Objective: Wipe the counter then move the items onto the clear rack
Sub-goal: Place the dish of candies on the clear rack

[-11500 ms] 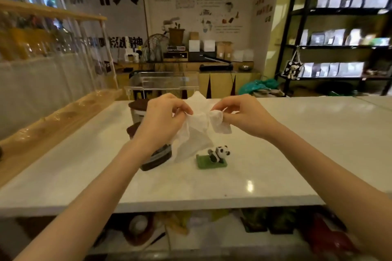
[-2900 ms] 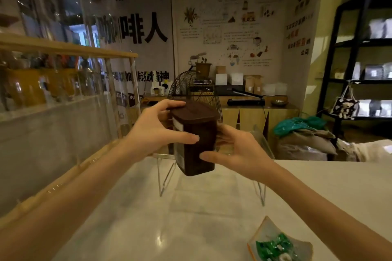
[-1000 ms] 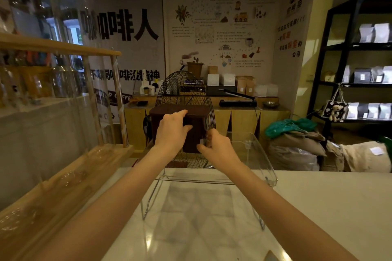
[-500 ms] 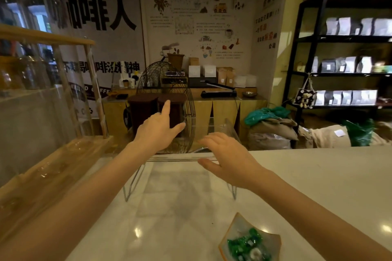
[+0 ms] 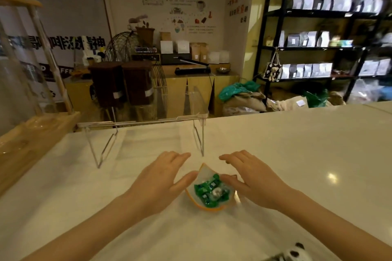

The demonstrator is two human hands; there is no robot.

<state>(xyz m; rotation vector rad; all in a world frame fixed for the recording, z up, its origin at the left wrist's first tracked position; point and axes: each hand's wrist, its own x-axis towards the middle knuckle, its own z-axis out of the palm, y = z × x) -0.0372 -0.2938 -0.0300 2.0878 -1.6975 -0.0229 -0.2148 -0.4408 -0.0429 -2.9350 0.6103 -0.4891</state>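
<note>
Two dark brown lidded canisters stand side by side on the left part of the clear rack at the counter's far edge. A small dish with an orange rim, holding green wrapped candies, sits on the white counter in front of the rack. My left hand and my right hand flank the dish with fingers apart, thumbs at its rim. A panda figurine shows at the bottom edge.
A wooden stand with a clear screen runs along the counter's left side. Beyond the counter are a wooden cabinet with boxes, sacks on the floor and black shelving with pouches.
Both hands have left the second canister on the rack and dropped back toward me, coming down on either side of the candy dish. The view has tilted down.
</note>
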